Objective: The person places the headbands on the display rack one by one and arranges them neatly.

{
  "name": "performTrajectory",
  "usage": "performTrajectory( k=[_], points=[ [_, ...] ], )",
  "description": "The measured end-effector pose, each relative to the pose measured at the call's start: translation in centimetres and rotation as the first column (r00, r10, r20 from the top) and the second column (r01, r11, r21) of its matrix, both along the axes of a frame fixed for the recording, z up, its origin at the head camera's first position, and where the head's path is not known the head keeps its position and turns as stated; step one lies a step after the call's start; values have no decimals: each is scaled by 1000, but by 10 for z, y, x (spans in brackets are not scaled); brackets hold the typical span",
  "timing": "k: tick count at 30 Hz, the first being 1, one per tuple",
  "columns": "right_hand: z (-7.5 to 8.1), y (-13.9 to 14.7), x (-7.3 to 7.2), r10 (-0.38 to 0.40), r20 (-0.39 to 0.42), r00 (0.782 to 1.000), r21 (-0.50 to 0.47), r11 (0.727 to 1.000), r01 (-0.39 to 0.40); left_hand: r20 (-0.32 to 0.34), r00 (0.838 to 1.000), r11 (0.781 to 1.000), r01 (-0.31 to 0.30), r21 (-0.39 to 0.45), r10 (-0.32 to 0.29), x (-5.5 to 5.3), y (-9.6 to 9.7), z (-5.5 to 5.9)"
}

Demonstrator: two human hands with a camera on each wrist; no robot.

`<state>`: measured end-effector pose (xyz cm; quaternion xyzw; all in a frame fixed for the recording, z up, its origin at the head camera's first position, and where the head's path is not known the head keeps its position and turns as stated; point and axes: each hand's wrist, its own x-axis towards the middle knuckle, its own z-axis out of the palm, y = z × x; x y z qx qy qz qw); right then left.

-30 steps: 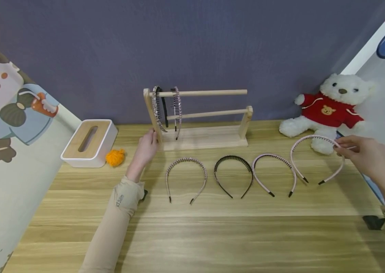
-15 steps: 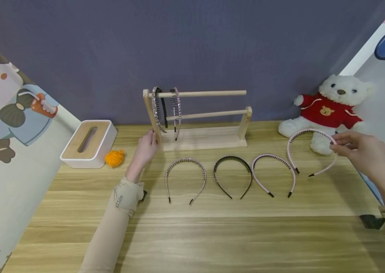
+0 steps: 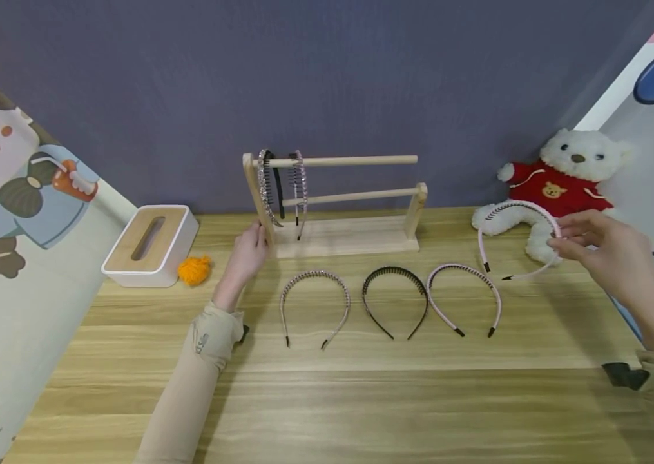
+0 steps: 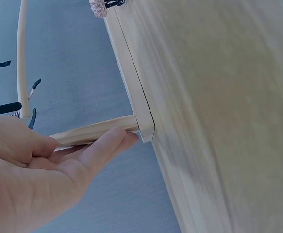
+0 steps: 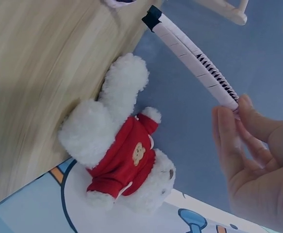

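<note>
My right hand pinches a pale pink headband by its side, raised in front of the teddy bear. In the right wrist view, thumb and fingertips close on that toothed headband, its black tip pointing away. My left hand grips the left post of a wooden headband rack; the left wrist view has thumb and fingers about the post. Two sparkly headbands hang at the rack's left end, a black-lined one and a pinkish one.
On the table lie a beaded headband, a black headband and another pink headband. A white tissue box and an orange yarn pompom stand left. The white teddy bear in red sits back right.
My right hand has lifted the pink headband higher and moved it a little left, toward the rack. The left hand stays on the rack's post.
</note>
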<state>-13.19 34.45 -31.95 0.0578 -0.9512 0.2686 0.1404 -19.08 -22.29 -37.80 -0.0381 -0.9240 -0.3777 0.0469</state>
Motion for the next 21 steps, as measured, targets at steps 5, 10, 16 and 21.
performTrajectory(
  k=[5,10,16,21],
  points=[
    [4,-6,0,20,-32,999,0,1000,-20,-3,1000,1000,-3,-7,3,0,0,1],
    [8,-13,1,45,-51,998,-11,999,-46,3,1000,1000,0,-1,0,0,0,0],
    [12,-21,2,62,-60,996,-46,997,-64,-14,1000,1000,-1,-11,1,-1,-1,0],
    [17,-28,3,58,-52,997,-53,997,-61,-12,1000,1000,-10,-2,10,-1,0,0]
  ],
)
